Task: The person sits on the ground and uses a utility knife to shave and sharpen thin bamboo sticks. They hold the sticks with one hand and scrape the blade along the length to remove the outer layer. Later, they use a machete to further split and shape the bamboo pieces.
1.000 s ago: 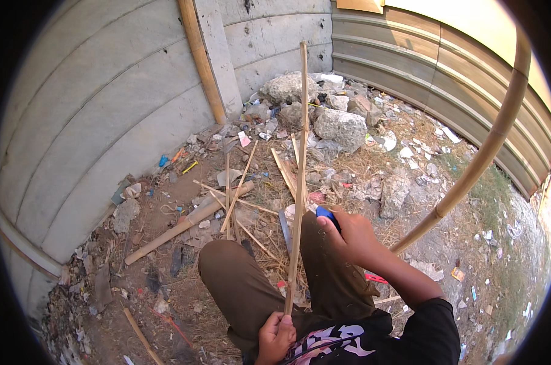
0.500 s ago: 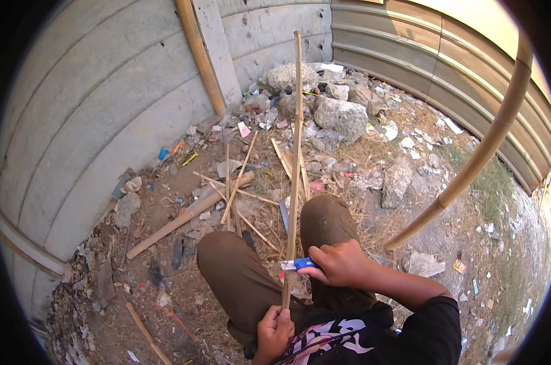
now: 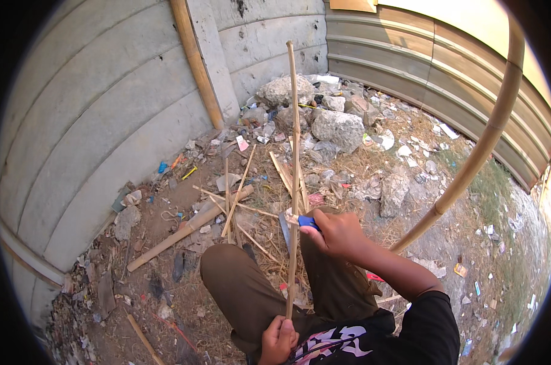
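Observation:
A long, thin bamboo strip [image 3: 295, 152] stands upright in front of me and leans slightly away. Its lower end is gripped in my left hand [image 3: 279, 339], close to my lap. My right hand [image 3: 339, 233] is closed round a blue utility knife [image 3: 309, 223]. The knife's blade end lies across the strip at about knee height, touching it. Behind the knife, a flat metal blade [image 3: 284, 230] shows in part near my knee.
Several split bamboo strips [image 3: 241, 188] lie crossed on the littered ground, over a thick bamboo pole [image 3: 190, 229]. A tall bamboo pole [image 3: 464, 179] slants up at the right. Rocks [image 3: 338, 132] sit by the concrete wall [image 3: 123, 91] and the corrugated metal fence [image 3: 403, 55].
My right hand has moved the utility knife up along the bamboo strip, away from my left hand. The strip's top has tilted slightly left. My left hand keeps its grip.

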The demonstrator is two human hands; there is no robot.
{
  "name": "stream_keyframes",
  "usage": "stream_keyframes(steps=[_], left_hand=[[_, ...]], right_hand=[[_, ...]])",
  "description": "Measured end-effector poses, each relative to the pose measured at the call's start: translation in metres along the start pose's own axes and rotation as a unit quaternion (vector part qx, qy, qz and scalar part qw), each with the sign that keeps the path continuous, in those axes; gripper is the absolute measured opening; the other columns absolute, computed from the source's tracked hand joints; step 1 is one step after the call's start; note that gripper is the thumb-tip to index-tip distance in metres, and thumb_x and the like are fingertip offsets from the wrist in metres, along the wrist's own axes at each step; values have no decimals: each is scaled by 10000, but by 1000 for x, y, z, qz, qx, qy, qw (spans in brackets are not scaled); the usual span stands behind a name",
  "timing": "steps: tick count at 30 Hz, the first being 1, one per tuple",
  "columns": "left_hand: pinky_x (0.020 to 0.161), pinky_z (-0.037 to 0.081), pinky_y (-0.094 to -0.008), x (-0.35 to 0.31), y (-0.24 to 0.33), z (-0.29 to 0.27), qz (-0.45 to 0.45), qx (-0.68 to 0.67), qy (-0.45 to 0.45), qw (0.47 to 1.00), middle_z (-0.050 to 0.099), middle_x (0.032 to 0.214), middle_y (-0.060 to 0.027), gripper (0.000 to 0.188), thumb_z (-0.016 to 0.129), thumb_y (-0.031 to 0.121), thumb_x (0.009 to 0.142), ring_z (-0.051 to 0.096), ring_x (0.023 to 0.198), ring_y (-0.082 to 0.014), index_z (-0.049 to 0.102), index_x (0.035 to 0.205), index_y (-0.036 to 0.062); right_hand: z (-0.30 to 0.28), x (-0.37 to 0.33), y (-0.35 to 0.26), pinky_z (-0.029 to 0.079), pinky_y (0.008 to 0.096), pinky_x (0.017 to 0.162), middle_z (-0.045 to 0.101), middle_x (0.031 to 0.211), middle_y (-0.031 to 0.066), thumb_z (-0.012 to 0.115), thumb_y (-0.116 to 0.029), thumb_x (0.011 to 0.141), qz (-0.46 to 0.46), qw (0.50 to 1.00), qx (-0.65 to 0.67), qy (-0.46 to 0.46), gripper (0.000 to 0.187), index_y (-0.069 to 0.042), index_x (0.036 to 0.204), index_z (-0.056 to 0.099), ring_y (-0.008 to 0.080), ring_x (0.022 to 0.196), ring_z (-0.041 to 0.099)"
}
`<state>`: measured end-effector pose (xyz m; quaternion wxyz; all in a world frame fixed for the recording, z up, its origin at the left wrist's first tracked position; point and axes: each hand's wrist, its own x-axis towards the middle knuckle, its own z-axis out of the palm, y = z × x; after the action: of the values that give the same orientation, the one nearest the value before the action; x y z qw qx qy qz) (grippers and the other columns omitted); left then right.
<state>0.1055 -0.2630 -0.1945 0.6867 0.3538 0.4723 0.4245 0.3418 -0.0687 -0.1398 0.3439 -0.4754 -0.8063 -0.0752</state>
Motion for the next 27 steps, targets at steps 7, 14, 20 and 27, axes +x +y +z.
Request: stream_keyframes(steps=[7,14,20,27], left_hand=[[539,323,-238,-3,4,3,0,9,0,1000,398,703,47,239,499,287,1063,373,608,-57,551,988,66],[546,298,-247,5,-5,1,17,155,11,988,386,685,62,227,494,285,1057,365,611,-47,544,979,79],[546,305,-254,3,-2,4,-22,53,21,998,391,682,66,245,499,312,1056,365,604,-52,549,998,78],[595,347,-242,-1,-11,-2,-47,8,8,999,447,785,39,287,501,374,1061,408,683,-59,549,1045,91]], right_hand=[[-3,5,10,442,409,408,589,535,101,581,-486,979,74,994,-72,-35,455,-68,799,572,287,446,605],[-29,76,89,453,450,434,568,502,107,469,-524,1023,102,984,-149,12,526,-67,789,587,335,449,596],[-8,32,46,449,429,433,576,540,108,516,-512,1000,-8,995,-74,-68,482,-77,798,560,319,455,593],[4,26,57,437,439,445,572,554,101,534,-492,997,30,998,-46,-17,444,-83,822,550,320,469,595]])
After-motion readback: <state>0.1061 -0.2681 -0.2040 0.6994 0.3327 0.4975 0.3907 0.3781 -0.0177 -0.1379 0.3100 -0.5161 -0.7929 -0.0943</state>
